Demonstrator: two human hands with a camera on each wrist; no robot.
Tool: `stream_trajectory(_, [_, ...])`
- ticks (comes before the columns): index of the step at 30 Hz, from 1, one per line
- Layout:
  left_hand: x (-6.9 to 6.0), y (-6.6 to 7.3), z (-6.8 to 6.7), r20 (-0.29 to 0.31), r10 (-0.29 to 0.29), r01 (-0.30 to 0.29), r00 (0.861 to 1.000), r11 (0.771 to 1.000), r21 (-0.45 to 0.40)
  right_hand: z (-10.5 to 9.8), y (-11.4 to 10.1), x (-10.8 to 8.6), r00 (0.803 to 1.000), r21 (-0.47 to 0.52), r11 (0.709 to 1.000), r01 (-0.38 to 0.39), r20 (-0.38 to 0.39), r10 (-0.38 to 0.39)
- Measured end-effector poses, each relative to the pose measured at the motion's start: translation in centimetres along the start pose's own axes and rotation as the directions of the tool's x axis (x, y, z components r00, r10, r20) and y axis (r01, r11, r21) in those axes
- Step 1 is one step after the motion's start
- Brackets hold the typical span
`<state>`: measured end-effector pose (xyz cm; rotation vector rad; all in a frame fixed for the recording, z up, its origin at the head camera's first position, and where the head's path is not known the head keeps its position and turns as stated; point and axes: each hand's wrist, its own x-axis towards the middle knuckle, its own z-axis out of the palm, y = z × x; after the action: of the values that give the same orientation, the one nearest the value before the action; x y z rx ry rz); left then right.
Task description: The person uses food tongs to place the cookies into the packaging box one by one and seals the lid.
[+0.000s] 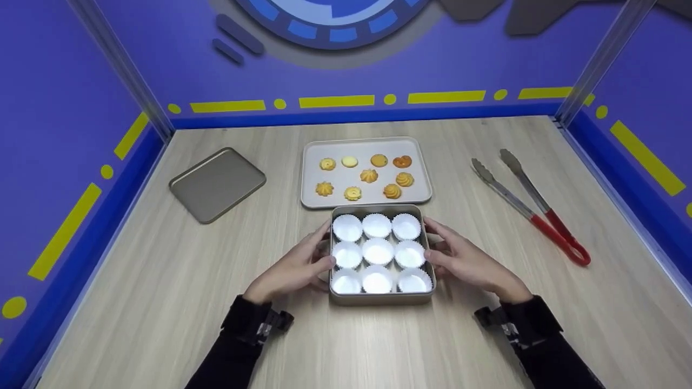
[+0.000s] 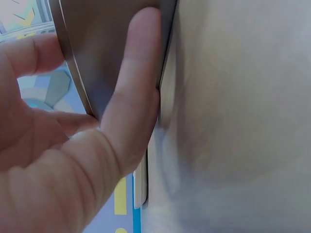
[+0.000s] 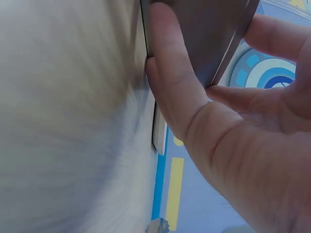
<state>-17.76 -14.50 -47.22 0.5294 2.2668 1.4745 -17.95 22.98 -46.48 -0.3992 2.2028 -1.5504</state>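
Observation:
A square metal tin [image 1: 381, 299] stands in the middle of the table, filled with several white fluted paper baking cups [image 1: 378, 252] in rows, with nothing inside the cups. My left hand [image 1: 294, 267] grips its left side, the thumb at the rim and the other fingers along the wall. From the right, my right hand [image 1: 470, 262] holds the opposite side in a similar way. Both wrist views show fingers lying against the brown tin wall [image 2: 97, 39], low by the table. The tin's underside is hidden.
Just behind the tin lies a pale tray [image 1: 310, 175] with several cookies [image 1: 369, 175] of different shapes. A flat metal lid [image 1: 216, 186] lies at the back left. Red-handled tongs [image 1: 557, 239] rest spread on the right. Blue panels [image 1: 335, 81] wall the table's back and sides.

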Motion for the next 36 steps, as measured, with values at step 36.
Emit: stream_trajectory(36, [-0.2,0.0,0.3,0.099,-0.072,0.101,0.993,0.94,-0.327,-17.4,3.9,-1.0,0.862,-0.671,0.648,-0.362,-0.506,-0.043])
